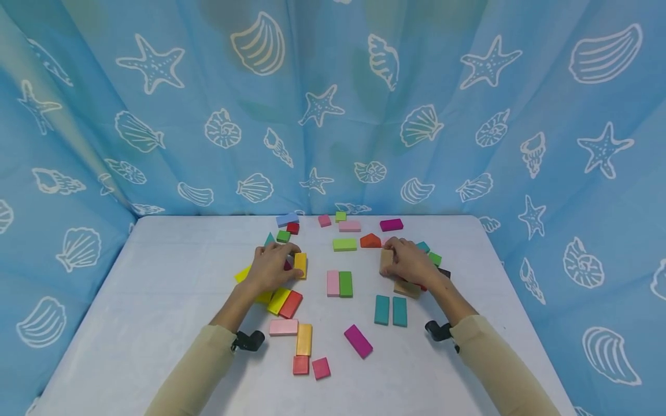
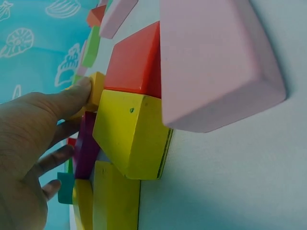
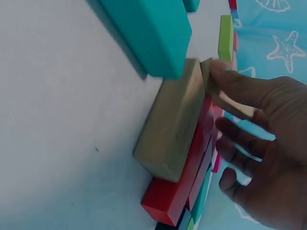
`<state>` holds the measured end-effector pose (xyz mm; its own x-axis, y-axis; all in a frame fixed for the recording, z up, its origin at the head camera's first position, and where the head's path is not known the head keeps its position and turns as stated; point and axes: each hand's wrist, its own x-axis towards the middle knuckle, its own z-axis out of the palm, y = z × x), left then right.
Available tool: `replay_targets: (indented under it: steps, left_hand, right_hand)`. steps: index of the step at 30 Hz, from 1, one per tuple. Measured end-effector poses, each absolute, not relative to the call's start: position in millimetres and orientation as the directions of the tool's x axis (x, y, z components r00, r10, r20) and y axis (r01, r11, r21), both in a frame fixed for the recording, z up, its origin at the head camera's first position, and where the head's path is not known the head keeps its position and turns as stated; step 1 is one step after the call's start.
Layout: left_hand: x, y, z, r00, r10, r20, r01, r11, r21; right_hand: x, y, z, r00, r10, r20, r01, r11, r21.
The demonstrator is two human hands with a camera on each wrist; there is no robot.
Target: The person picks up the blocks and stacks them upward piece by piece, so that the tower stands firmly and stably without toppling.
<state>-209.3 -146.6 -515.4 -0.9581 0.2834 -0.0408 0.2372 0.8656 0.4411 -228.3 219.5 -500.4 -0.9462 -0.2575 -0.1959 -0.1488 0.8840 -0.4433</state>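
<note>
My left hand [image 1: 270,267] pinches an orange-yellow block [image 1: 300,264] between thumb and fingers, left of the table's middle. In the left wrist view, a purple block [image 2: 86,143], a yellow block [image 2: 122,129] and a red block [image 2: 132,62] lie beside that hand. On the other side, my right hand [image 1: 411,263] grips a plain wooden block [image 1: 386,263] by thumb and fingertips. Another wooden block [image 3: 168,124] lies below it, against a red block [image 3: 163,199] in the right wrist view. The right palm partly hides the pieces behind it in the head view.
Between the hands stand a pink block [image 1: 333,283] and a green block [image 1: 346,284], side by side. Two teal blocks [image 1: 382,310] and a magenta block [image 1: 358,341] lie nearer. Several blocks line the back, before a blue shell-print curtain [image 1: 322,144].
</note>
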Motion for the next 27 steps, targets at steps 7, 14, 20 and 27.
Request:
replay_targets:
  steps: [7, 14, 20, 27]
  left_hand:
    - [-202.8, -141.3, -514.5, -0.952, 0.305, -0.036, 0.258, 0.858, 0.443]
    - [-194.1, -126.3, -512.1, -0.938, 0.346, -0.031, 0.297, 0.845, 0.445]
    - [-187.5, -116.6, -515.5, -0.93, 0.368, -0.006, 0.327, 0.832, 0.448]
    - [-184.6, -109.9, -520.2, -0.912, 0.411, 0.003, 0.375, 0.829, 0.415]
  right_hand:
    - [-220.4, 211.7, -493.7, -0.952, -0.245, -0.183, -0.112, 0.836, -0.538]
    - [-216.6, 202.9, -495.1, -0.942, -0.301, -0.15, -0.154, 0.782, -0.604]
    - [-210.2, 193.2, -500.2, -0.916, -0.358, -0.179, -0.143, 0.71, -0.69]
    - [-205.3, 184.7, -503.1, -0.891, -0.39, -0.232, -0.132, 0.711, -0.691]
